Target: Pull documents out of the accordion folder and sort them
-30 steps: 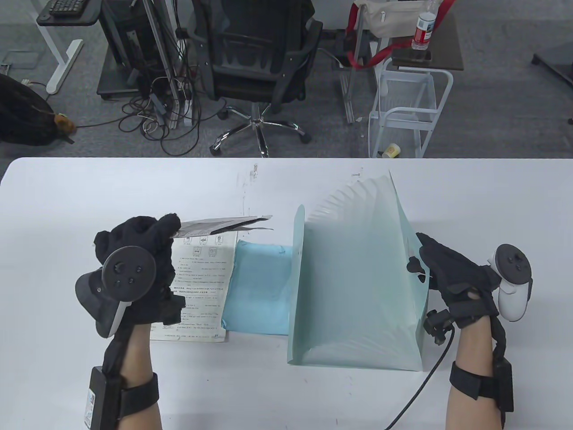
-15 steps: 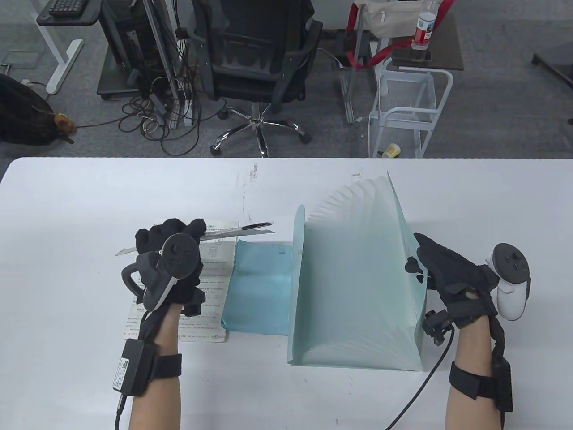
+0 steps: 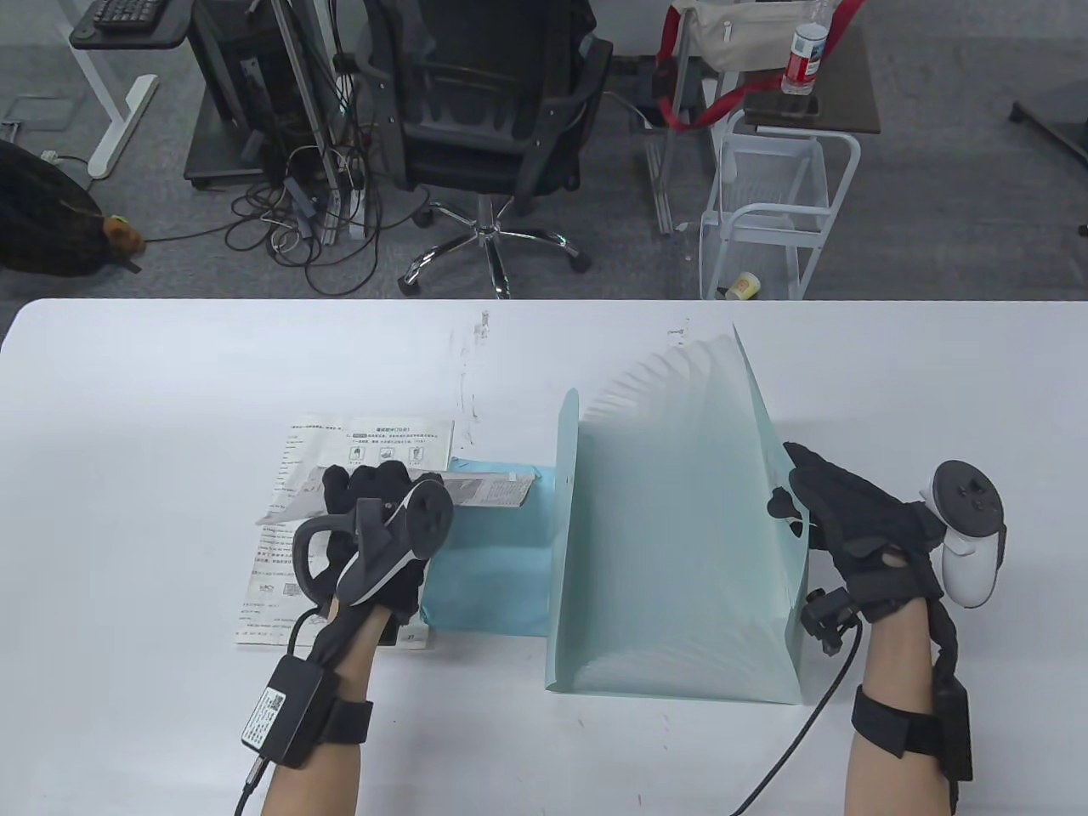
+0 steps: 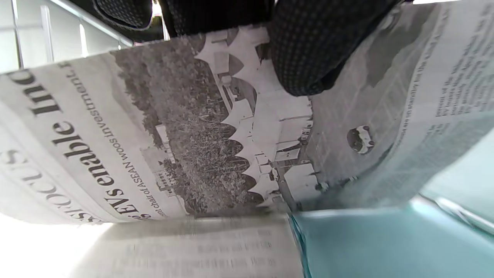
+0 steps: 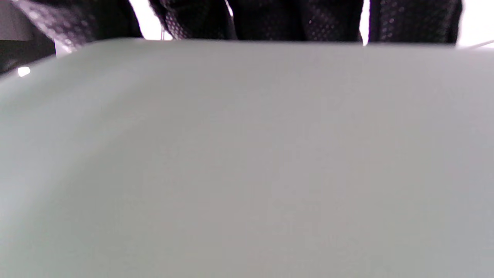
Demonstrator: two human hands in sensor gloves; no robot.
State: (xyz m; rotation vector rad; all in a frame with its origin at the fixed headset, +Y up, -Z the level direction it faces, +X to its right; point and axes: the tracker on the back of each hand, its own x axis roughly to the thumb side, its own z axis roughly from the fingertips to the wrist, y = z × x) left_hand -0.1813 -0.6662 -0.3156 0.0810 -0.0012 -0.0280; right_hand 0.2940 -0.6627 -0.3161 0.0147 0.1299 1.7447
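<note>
A pale green accordion folder (image 3: 671, 518) stands fanned open at the table's centre right. My right hand (image 3: 837, 518) holds its right wall; that wall fills the right wrist view (image 5: 247, 162). My left hand (image 3: 374, 527) grips a folded newspaper (image 3: 484, 490), held low over a white printed sheet (image 3: 340, 459) and a light blue folder (image 3: 489, 561) lying flat left of the accordion folder. In the left wrist view my thumb (image 4: 308, 50) presses on the newspaper (image 4: 193, 146), with the sheet (image 4: 185, 247) and blue folder (image 4: 386, 247) beneath.
The white table's (image 3: 170, 382) far edge borders a floor with an office chair (image 3: 484, 110), a wire cart (image 3: 769, 212) and cables. A cable (image 3: 790, 748) runs from my right wrist across the table's front.
My left hand has moved right and down toward the table with the newspaper, which now lies lower over the sheet and blue folder. My right hand has stayed on the accordion folder.
</note>
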